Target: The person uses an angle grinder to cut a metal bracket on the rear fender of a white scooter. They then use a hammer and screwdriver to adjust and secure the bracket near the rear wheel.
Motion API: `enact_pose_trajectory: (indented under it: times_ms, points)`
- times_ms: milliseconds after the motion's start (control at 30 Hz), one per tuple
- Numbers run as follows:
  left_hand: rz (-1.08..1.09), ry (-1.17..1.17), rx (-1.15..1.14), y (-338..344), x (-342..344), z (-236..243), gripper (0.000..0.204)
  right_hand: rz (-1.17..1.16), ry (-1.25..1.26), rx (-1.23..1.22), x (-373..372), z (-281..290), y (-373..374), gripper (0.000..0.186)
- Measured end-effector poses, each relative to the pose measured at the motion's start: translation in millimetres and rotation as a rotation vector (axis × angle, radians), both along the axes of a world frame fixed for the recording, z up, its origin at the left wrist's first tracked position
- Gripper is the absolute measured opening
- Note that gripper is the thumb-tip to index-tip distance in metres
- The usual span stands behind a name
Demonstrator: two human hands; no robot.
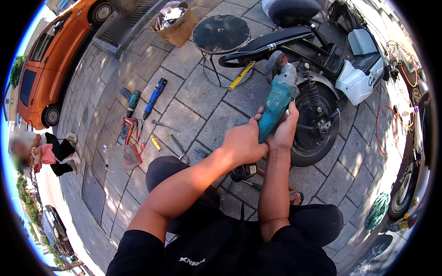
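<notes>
A teal angle grinder is held up in front of me, its head and disc guard pointing away, close to the motorbike's rear end. My left hand is closed round the grinder's near end. My right hand wraps the body from the right side, the thumb along its edge. Just beyond are the motorbike's rear wheel and black coil shock absorber. A black battery-like block shows below my left wrist; whether it joins the grinder, I cannot tell.
Left on the paving lie a cordless drill, a blue-black power tool, pliers and a clear bag. Beyond stand a round black stool, a yellow level-like bar and a cardboard box. Green rope lies right.
</notes>
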State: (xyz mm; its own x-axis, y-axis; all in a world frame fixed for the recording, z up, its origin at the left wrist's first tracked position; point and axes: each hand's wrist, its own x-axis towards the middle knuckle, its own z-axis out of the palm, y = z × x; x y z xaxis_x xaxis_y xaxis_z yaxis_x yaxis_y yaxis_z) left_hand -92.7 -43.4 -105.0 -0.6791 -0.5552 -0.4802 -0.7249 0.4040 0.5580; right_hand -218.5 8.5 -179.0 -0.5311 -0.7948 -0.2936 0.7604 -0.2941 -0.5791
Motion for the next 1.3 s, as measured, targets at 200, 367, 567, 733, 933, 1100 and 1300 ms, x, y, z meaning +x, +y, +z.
enact_pose_trajectory:
  times_ms: [200,367,567,733,933,1100,1300]
  points:
    - [0.01,-0.067,0.02,8.6,-3.4,-2.3,0.062,-0.019,-0.042,0.023,16.8,9.7,16.5,0.046]
    - [-0.025,-0.164,-0.066,10.5,3.4,-9.2,0.056,0.05,0.473,0.43,38.3,-16.2,25.3,0.035]
    - [0.004,-0.087,-0.091,1.7,5.7,-22.7,0.07,-0.039,-0.14,0.052,27.3,-17.9,16.7,0.054]
    - [0.077,0.009,0.008,1.1,2.9,-32.6,0.067,-0.016,-0.154,-0.079,19.2,-27.5,16.0,0.059]
    - [0.04,0.002,-0.088,9.3,1.6,-30.0,0.083,-0.096,-0.021,-0.017,26.0,-31.4,12.7,0.065]
    - [-0.006,-0.116,-0.159,10.6,1.2,-32.9,0.099,-0.073,-0.068,-0.006,25.0,-36.8,10.6,0.069]
    - [-0.038,-0.104,-0.29,7.6,5.1,-35.6,0.09,0.041,-0.177,-0.064,16.3,-42.6,5.6,0.075]
